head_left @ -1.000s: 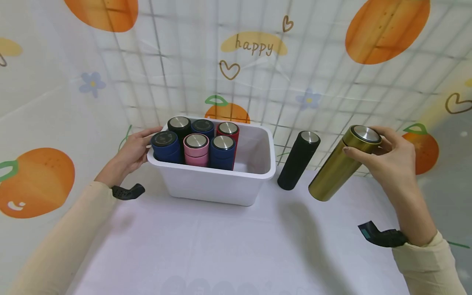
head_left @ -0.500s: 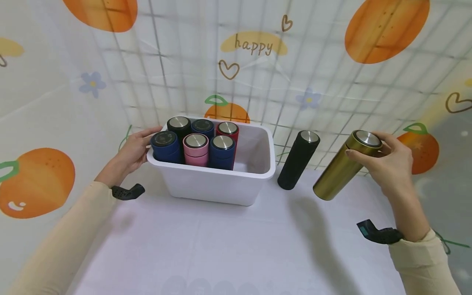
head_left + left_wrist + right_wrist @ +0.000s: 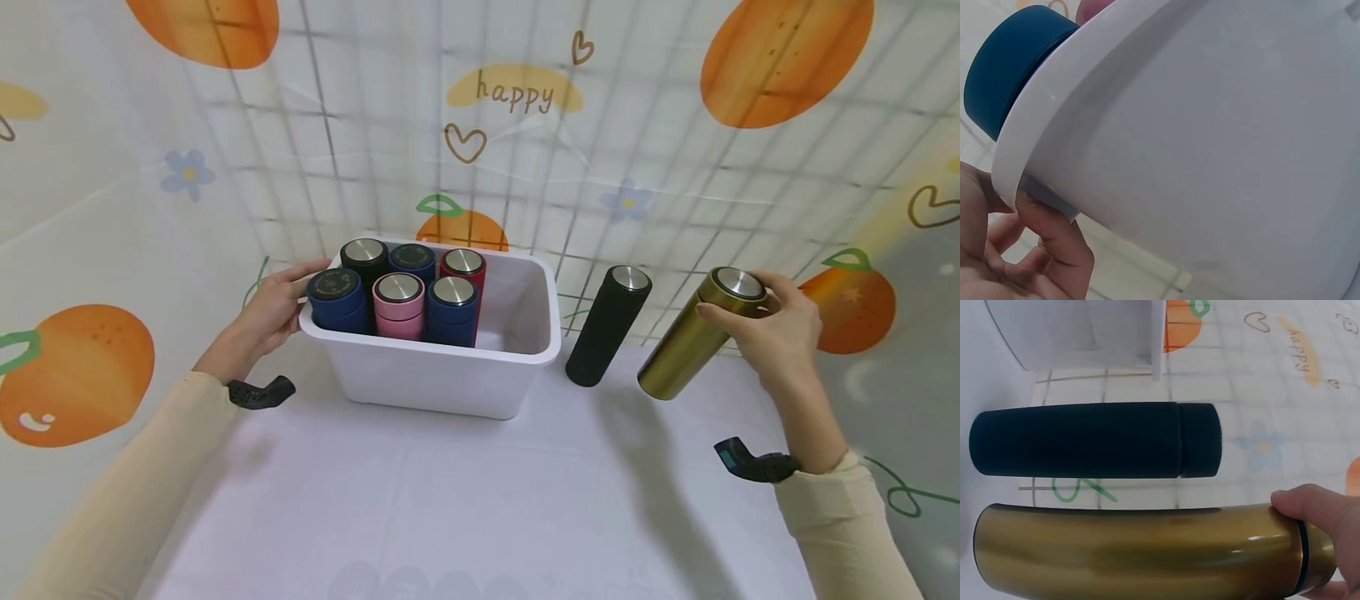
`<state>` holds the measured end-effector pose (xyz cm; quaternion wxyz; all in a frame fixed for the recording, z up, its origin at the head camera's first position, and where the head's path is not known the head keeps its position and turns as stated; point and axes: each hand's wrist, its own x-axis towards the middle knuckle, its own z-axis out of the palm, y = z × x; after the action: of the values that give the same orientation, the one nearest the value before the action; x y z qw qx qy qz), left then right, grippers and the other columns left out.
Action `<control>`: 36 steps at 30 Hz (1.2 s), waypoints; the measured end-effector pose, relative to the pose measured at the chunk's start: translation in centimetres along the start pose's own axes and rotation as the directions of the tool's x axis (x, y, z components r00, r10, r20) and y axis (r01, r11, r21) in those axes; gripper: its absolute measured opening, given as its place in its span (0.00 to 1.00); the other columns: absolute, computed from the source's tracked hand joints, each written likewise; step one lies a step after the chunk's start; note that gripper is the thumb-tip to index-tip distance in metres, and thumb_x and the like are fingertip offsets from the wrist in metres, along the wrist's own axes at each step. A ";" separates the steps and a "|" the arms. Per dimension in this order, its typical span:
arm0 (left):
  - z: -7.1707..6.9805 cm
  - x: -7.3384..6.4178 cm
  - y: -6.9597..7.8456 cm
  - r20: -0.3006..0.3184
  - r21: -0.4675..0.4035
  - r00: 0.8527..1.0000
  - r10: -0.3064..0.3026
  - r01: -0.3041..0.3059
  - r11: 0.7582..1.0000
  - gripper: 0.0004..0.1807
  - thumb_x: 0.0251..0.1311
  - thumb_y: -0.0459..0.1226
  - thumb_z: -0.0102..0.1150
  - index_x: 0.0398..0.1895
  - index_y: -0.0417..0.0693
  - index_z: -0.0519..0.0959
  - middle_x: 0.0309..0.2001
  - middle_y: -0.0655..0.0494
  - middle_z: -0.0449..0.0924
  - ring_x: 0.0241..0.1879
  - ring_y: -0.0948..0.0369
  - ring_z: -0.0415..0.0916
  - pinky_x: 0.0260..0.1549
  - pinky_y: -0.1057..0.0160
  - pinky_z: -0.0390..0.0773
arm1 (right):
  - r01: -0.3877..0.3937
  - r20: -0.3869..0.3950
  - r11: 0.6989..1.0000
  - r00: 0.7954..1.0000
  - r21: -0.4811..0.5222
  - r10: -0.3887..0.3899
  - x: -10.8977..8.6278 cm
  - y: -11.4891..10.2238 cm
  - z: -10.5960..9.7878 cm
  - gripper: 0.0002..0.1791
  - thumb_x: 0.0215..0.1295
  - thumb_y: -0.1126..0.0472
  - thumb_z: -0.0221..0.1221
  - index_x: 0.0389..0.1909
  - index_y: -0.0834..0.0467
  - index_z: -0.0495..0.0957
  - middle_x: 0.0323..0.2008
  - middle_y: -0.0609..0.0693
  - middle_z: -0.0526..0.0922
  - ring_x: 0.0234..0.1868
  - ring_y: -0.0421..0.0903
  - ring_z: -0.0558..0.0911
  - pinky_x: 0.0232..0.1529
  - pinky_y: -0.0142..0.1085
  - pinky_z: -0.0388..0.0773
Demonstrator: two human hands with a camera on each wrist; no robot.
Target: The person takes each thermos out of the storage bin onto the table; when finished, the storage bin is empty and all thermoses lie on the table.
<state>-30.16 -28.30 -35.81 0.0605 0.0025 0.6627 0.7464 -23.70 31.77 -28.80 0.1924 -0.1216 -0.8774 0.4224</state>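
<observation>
My left hand [image 3: 270,312] grips the left end of a white plastic bin [image 3: 442,383]; in the left wrist view its fingers [image 3: 1060,237] curl under the rim. Several thermos flasks stand in the bin's left part: black [image 3: 365,260], dark blue [image 3: 339,310], pink [image 3: 400,312] and red [image 3: 463,262] ones among them. With my right hand [image 3: 787,333] I hold a gold thermos flask [image 3: 678,346] around its lid end. Whether its base touches the table is unclear. Between bin and gold flask stands a black thermos flask [image 3: 603,333], apart from both.
A white cloth [image 3: 465,500] covers the table. Behind the bin hangs a sheet [image 3: 525,167] printed with oranges and hearts, with a wire grid showing through it. The bin's right part shows bare white floor [image 3: 517,333].
The gold flask first shifts slightly right and downward, then a little left, with my right hand. My left hand, the bin and the standing black flask stay in place.
</observation>
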 end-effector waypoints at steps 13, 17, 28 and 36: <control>0.0 0.1 0.1 0.015 -0.054 1.000 -0.011 0.012 0.998 0.29 0.78 0.37 0.44 0.79 0.47 0.55 0.48 0.57 0.78 0.37 0.62 0.85 0.32 0.63 0.85 | 0.012 -0.063 1.000 0.998 -0.006 -0.012 1.3 1.4 1.9 0.44 0.52 0.45 0.75 0.69 0.54 0.69 0.52 0.48 0.75 0.43 0.39 0.74 0.30 0.21 0.74; -0.1 0.1 0.2 0.030 -0.079 0.999 -0.012 0.014 0.997 0.31 0.78 0.37 0.46 0.79 0.46 0.54 0.47 0.57 0.79 0.37 0.62 0.85 0.31 0.63 0.85 | 0.015 -0.058 1.000 0.998 -0.008 -0.015 1.7 1.8 2.6 0.44 0.55 0.45 0.73 0.71 0.54 0.67 0.57 0.52 0.74 0.49 0.44 0.74 0.32 0.21 0.74; 0.0 0.0 0.3 -0.003 -0.014 1.000 -0.017 0.017 1.000 0.28 0.79 0.38 0.43 0.79 0.49 0.56 0.50 0.55 0.75 0.38 0.62 0.85 0.33 0.63 0.85 | 0.012 -0.098 0.999 0.995 -0.047 -0.017 2.5 2.6 4.1 0.43 0.52 0.43 0.74 0.68 0.52 0.72 0.54 0.49 0.75 0.50 0.45 0.72 0.35 0.29 0.73; -0.1 -0.1 0.3 0.018 -0.060 0.999 -0.038 0.039 0.997 0.30 0.79 0.37 0.44 0.80 0.49 0.54 0.49 0.56 0.77 0.38 0.62 0.85 0.33 0.62 0.85 | 0.017 -0.088 0.999 0.996 -0.027 -0.019 2.9 3.0 4.9 0.42 0.52 0.44 0.75 0.68 0.52 0.72 0.54 0.50 0.75 0.50 0.45 0.72 0.33 0.27 0.74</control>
<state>-30.11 -28.41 -35.55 0.0804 -0.0061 0.6394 0.7646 -28.32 31.32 -33.23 0.2330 -0.1346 -0.8746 0.4032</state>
